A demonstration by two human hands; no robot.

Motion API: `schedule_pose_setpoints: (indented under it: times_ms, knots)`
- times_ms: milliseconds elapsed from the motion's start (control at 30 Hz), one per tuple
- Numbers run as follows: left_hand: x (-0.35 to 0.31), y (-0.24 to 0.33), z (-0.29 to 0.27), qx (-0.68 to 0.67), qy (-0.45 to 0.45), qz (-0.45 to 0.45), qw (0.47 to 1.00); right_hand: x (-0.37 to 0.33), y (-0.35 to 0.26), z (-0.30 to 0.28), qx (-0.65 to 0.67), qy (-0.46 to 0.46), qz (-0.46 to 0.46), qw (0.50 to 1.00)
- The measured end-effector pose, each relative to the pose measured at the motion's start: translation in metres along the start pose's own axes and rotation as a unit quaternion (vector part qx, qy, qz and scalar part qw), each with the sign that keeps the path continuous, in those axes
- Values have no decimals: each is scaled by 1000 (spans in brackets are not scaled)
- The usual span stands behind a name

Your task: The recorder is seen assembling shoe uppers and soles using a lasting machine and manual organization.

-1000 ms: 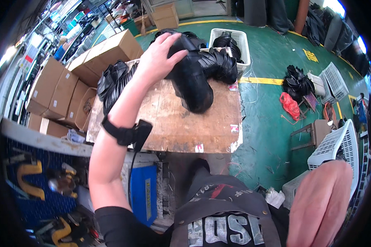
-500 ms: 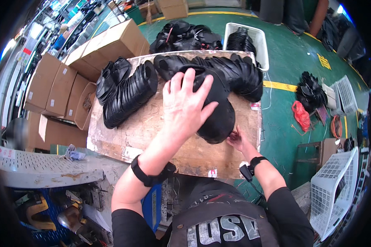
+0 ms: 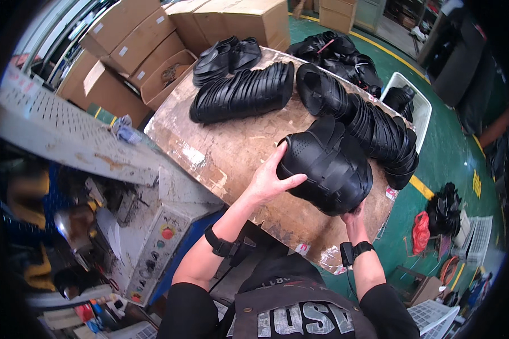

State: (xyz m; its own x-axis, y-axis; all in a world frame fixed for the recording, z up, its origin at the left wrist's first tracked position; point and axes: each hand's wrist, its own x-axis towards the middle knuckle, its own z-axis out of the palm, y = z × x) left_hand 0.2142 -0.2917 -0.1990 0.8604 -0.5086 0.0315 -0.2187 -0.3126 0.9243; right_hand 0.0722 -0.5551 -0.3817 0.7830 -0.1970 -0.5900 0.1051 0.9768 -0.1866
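A thick bundle of black shoe uppers [image 3: 329, 169], nested one over another, is between my two hands above the right part of the worn wooden tabletop [image 3: 232, 155]. My left hand [image 3: 270, 179] grips its left end, thumb across the near side and fingers along the perforated edge. At the near right end, my right hand [image 3: 354, 217] holds the bundle from beneath; most of its fingers are hidden. Behind it lies a long row of nested black uppers [image 3: 373, 124]. Another row [image 3: 243, 93] rests farther left, beside a smaller pile [image 3: 226, 59] at the tabletop's far edge.
Cardboard boxes [image 3: 240, 25] stand beyond the table. A white crate [image 3: 424, 113] with black pieces and a dark heap [image 3: 345, 59] are at its far side. To my left stands a grey machine with a control panel [image 3: 158, 248]. A red bag [image 3: 420, 233] lies at right.
My view has turned left. My left hand has gone from lying over the top of the uppers to gripping their left end. The bundle has turned, and my right hand now supports its right end.
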Motion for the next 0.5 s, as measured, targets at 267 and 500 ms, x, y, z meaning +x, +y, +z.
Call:
schedule_pose_setpoints:
  times_ms: [267, 500]
  knots:
    - [-157, 39, -25, 41, 108, 58, 992, -56, 76, -22, -131, -112, 17, 985]
    - [-413, 101, -59, 87, 300, 33, 949, -185, 120, 79, -236, 15, 35, 971]
